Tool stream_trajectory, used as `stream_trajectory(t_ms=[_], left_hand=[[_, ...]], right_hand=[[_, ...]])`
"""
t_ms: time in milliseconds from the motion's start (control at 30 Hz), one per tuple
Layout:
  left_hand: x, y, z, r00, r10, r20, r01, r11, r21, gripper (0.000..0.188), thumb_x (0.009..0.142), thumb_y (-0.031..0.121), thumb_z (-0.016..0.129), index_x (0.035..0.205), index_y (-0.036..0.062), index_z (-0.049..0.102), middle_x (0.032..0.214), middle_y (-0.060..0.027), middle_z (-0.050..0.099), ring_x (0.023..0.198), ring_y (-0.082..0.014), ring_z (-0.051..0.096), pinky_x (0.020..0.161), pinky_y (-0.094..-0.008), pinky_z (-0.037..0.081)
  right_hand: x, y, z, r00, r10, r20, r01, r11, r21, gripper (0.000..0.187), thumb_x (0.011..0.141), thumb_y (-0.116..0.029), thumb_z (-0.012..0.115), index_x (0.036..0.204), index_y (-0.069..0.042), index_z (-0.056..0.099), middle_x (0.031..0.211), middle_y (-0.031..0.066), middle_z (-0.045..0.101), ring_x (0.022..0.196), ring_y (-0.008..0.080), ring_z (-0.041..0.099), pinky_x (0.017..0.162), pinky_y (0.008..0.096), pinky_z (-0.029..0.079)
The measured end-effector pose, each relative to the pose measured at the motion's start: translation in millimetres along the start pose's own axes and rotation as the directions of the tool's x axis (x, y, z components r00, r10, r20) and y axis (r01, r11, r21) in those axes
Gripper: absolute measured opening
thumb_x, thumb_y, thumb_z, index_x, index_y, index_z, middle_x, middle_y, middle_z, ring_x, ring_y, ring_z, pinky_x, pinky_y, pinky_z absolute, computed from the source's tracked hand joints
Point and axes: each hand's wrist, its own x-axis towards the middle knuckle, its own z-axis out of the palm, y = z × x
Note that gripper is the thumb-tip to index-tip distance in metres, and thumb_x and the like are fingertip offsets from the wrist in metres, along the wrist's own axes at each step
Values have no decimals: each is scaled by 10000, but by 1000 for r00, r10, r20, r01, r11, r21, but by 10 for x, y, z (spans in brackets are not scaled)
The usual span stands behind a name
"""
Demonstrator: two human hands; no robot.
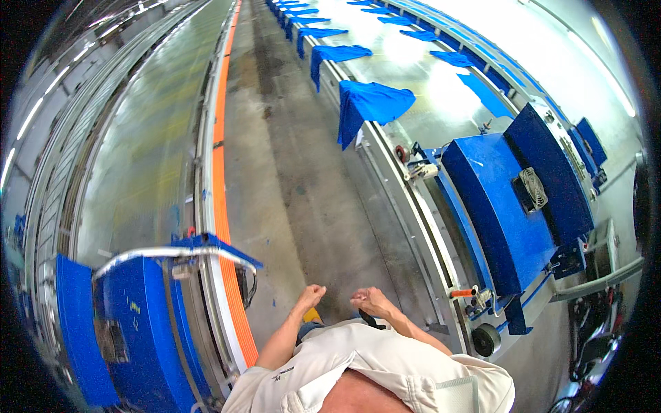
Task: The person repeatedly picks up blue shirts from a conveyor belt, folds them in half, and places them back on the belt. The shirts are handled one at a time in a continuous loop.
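Note:
My left hand [313, 297] is raised in front of my body with its fingers curled closed, and nothing shows sticking out of it. Beside it, my right hand [370, 300] is likewise closed, the fingers bent inward; no object can be seen in it. The two hands are apart, over the aisle floor, touching neither table. A dark strap-like piece [372, 321] shows just below my right hand. Nearest on the right is the long table's metal rail [413, 230]; on the left runs an orange strip [225, 255].
Blue fabric pieces [375, 102] hang over the edge of the long table at the right. A large blue machine carriage [492, 199] stands on that table, and another blue carriage [141, 330] sits at lower left. The concrete aisle [296, 172] runs ahead between both tables.

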Motion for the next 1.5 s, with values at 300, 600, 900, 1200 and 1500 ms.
stream_trajectory(t_ms=[300,600,900,1200,1500], left_hand=[[1407,1028,-1203,998,36,-47,-46,970,-239,338,881,297,677,1061,11,665,812,-24,664,646,-99,598,601,-267,491],[2376,1864,-2433,903,106,-416,-231,936,-265,250,866,185,675,1033,-2,682,843,-25,670,724,-106,606,665,-256,493],[3707,3468,-3132,822,318,-473,-383,923,-44,221,888,154,648,1023,-20,673,893,-35,666,812,-98,598,746,-251,477],[5505,5338,-3353,718,682,-142,-683,729,48,210,894,152,641,1036,2,682,895,-55,671,787,-121,607,727,-265,485],[6502,6763,-2662,367,907,206,-917,317,241,202,816,103,661,994,7,668,900,-152,643,852,-314,616,766,-396,482]], right_hand=[[1404,-1137,-752,883,-160,-441,191,981,26,283,845,-238,628,1008,-13,683,907,182,700,830,294,686,767,378,529],[3038,-1887,-2068,715,-135,-686,334,928,166,237,830,-156,627,980,19,682,903,193,683,797,303,667,751,363,520],[4181,-1761,-3257,355,207,-911,176,943,283,234,822,-132,643,1005,5,691,878,172,676,766,250,647,726,351,507],[4812,-1108,-4083,-29,432,-901,-123,893,432,317,778,-170,669,1036,13,674,938,182,673,859,307,643,810,396,493],[5175,-1324,-4232,-66,245,-967,-522,818,243,241,803,-178,670,1006,-48,685,976,134,610,949,332,543,840,440,427]])
